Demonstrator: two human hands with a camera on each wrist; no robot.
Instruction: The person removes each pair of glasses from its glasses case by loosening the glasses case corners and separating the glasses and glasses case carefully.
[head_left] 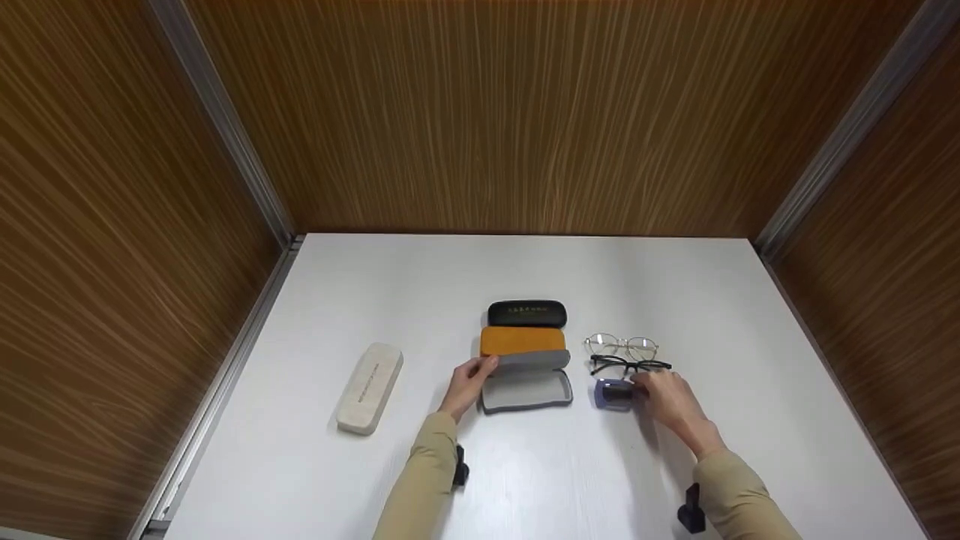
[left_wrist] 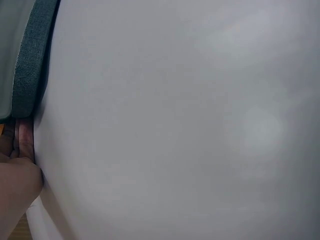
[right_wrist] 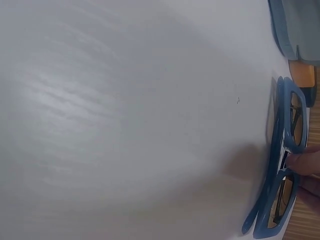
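A grey glasses case point(head_left: 528, 407) lies with its lid point(head_left: 534, 360) raised and its pale inside showing, nothing in it. My left hand point(head_left: 466, 384) grips the left end of that lid; in the left wrist view the fingers partly disappear behind the case's blue-grey fabric edge point(left_wrist: 30, 65). To the right, my right hand point(head_left: 671, 401) pinches blue-framed glasses point(right_wrist: 274, 170) at the bridge, between the lenses. The temples look folded, and the glasses are at or just above the tabletop; I cannot tell which.
Behind the grey case lie an orange case point(head_left: 523, 340) and a black case point(head_left: 527, 313). Thin-rimmed glasses point(head_left: 621, 345) and black glasses point(head_left: 628, 365) lie beyond the right hand. A cream case point(head_left: 370, 388) rests at left. Wood-grain panels point(head_left: 480, 120) enclose the white table point(head_left: 675, 285).
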